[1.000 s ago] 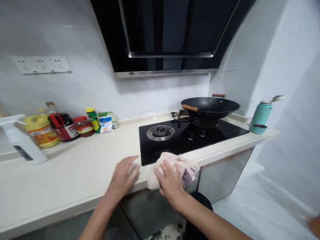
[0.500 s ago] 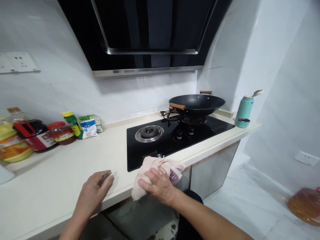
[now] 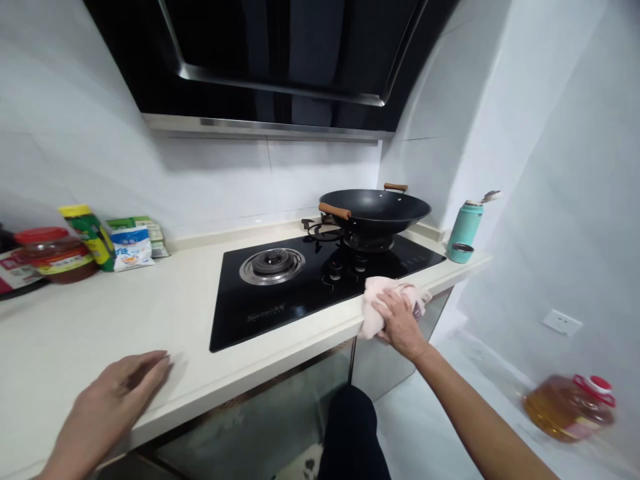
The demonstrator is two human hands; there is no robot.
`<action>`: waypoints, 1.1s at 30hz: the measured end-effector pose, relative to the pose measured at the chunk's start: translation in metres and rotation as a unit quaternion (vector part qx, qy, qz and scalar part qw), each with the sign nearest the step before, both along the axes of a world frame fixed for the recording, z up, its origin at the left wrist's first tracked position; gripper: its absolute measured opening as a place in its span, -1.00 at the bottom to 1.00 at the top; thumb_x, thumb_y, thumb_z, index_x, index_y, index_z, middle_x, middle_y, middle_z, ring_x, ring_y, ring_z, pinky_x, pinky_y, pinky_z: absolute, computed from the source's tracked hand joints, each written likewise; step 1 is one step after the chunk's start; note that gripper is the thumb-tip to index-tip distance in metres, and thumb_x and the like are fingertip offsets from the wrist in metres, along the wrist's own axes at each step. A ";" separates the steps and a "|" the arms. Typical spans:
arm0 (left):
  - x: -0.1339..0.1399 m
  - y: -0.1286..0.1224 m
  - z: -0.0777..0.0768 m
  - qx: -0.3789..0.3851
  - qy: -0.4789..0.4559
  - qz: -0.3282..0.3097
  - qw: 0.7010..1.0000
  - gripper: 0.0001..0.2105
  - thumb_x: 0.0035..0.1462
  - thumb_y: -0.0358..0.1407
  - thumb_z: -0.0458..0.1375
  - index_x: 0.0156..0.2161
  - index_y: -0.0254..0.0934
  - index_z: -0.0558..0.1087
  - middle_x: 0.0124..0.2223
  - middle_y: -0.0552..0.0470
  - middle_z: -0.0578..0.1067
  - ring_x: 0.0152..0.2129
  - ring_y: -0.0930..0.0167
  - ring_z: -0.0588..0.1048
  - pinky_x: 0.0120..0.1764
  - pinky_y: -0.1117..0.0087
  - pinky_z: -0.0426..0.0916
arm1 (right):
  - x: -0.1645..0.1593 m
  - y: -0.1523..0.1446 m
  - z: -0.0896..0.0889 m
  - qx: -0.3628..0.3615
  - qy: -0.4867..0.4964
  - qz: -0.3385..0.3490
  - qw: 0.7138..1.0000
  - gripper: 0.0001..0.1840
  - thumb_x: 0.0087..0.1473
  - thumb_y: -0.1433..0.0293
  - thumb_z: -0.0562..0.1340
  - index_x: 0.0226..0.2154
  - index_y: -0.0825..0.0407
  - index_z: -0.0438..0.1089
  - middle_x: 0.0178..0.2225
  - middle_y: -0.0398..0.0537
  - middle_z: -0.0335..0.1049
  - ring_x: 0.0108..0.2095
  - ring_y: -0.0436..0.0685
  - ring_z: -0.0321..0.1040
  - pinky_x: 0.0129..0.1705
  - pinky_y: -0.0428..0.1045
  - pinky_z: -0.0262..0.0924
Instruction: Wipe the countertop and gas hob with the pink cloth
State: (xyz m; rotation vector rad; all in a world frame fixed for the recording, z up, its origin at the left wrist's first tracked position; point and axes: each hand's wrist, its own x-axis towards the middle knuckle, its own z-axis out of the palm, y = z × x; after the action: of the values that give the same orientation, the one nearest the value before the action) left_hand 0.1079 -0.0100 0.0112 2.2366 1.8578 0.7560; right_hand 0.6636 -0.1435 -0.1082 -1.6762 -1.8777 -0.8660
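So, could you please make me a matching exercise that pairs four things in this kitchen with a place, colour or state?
1. Cloth
2. Wok
3. Bottle
4. Jar

A. Turquoise
B. Red-lidded
C. In the right hand
D. Black, on the stove

Pairs: 1-C, 2-D, 3-A, 4-B

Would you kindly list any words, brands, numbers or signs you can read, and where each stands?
Gas stove: "S", the rest too blurred.
Dark bottle: label blurred.
Red-lidded jar: label too small.
Yellow-capped green container: label blurred.
Blue-and-white packet: characters blurred.
Green packet: print blurred.
Pink cloth: purple print unreadable.
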 end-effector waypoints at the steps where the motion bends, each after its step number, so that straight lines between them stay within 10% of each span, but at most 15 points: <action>1: 0.001 0.000 0.001 -0.004 -0.001 0.000 1.000 -0.48 -0.01 0.22 0.03 -0.18 -0.08 0.59 -0.03 0.04 0.64 -0.07 0.12 0.59 0.05 0.12 0.46 | 0.019 -0.004 0.001 -0.001 0.002 -0.019 1.000 -0.31 0.01 0.31 0.32 0.20 0.04 0.25 0.21 0.24 0.25 0.35 0.43 -0.06 0.35 0.40 -0.29; 9: 0.003 -0.002 -0.001 -0.006 -0.009 -0.011 1.000 -0.43 -0.02 0.24 0.02 -0.17 -0.11 0.59 -0.02 0.01 0.63 -0.05 0.13 0.56 0.08 0.13 0.42 | 0.136 -0.020 0.002 -0.011 0.015 -0.165 0.986 -0.33 0.02 0.26 0.31 0.17 0.09 0.23 0.26 0.28 0.19 0.35 0.44 -0.06 0.34 0.37 -0.25; 14: 0.002 0.001 -0.010 0.032 0.008 -0.050 0.998 -0.48 0.09 0.19 0.01 -0.16 -0.13 0.59 -0.05 0.00 0.63 -0.05 0.16 0.54 0.07 0.16 0.41 | 0.144 -0.024 0.005 -0.019 0.023 -0.254 0.967 -0.30 -0.04 0.36 0.30 0.18 0.08 0.22 0.26 0.25 0.21 0.32 0.45 -0.02 0.24 0.31 -0.06; 20: 0.008 -0.001 -0.014 0.066 0.033 -0.080 0.994 -0.52 0.18 0.13 0.01 -0.13 -0.17 0.58 -0.05 0.00 0.63 -0.04 0.17 0.52 0.10 0.14 0.35 | 0.065 -0.019 0.020 -0.076 -0.029 -0.243 0.967 -0.33 -0.06 0.42 0.30 0.15 0.05 0.25 0.24 0.27 0.25 0.27 0.45 0.05 0.18 0.35 -0.07; 33: 0.012 -0.008 -0.015 0.096 0.069 -0.086 0.989 -0.51 0.25 0.06 -0.03 -0.07 -0.25 0.56 -0.02 -0.09 0.61 -0.02 0.16 0.49 0.10 0.16 0.29 | -0.190 0.032 0.030 -0.025 -0.052 0.025 0.998 -0.55 0.07 0.45 0.29 0.04 0.09 0.37 0.13 0.34 0.35 0.14 0.46 0.21 0.05 0.37 0.14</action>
State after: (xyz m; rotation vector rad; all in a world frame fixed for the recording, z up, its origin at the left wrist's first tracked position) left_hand 0.1199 -0.0176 -0.0035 2.5900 1.6818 0.7987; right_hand 0.4732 -0.1113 -0.0783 -1.6338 -2.0167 -0.9084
